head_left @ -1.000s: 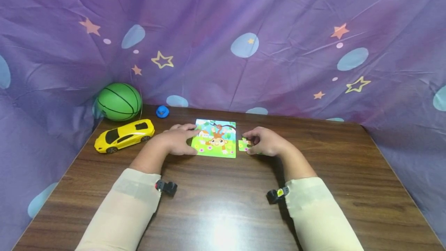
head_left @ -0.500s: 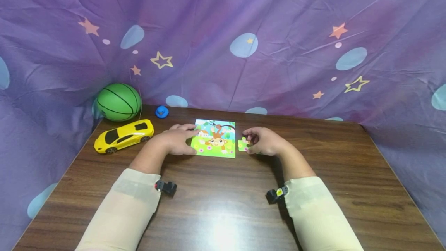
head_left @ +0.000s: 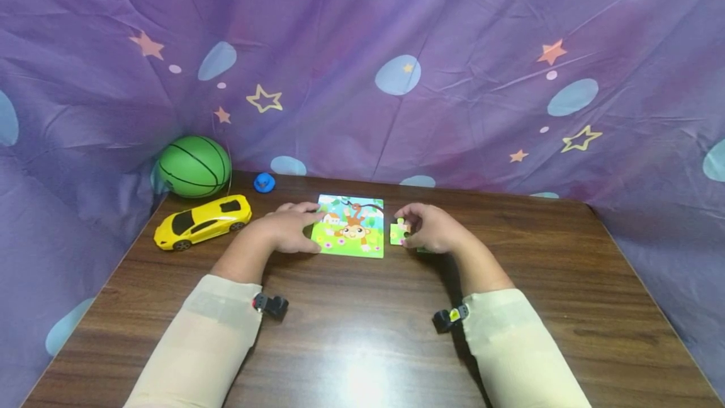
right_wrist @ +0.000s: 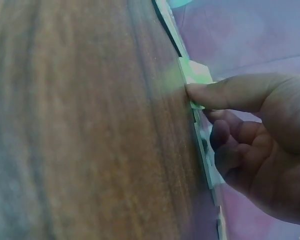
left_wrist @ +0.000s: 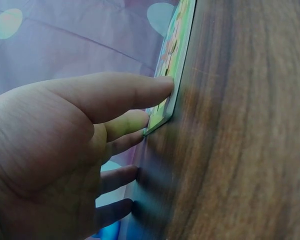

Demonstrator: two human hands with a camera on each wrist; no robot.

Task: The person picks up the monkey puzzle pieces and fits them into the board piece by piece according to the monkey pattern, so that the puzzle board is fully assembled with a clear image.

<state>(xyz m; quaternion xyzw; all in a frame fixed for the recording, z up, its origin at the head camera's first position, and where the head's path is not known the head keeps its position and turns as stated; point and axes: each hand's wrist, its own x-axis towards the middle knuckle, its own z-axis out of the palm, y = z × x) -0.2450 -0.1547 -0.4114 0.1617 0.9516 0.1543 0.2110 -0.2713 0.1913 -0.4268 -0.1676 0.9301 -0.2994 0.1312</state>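
A square jigsaw puzzle [head_left: 351,226] with a cartoon monkey lies flat on the brown table. My left hand [head_left: 289,228] is at its left side; in the left wrist view the thumb [left_wrist: 162,86] rests on the puzzle's edge and the fingers stretch out fairly straight. Just right of the puzzle, my right hand [head_left: 435,230] pinches a green puzzle piece [head_left: 397,233] between thumb and fingertips. The right wrist view shows this piece [right_wrist: 197,72] raised at an angle. Another piece [right_wrist: 205,155] lies under the right hand, mostly hidden in the head view.
A yellow toy car [head_left: 202,221] stands left of the left hand. Behind it are a green ball [head_left: 194,167] and a small blue rubber duck [head_left: 264,182]. A purple patterned cloth [head_left: 340,49] hangs along the table's back edge.
The pinched piece has shifted slightly right and tipped up, showing more of itself. A bit of green now shows below the right hand. The left hand and puzzle have stayed put.
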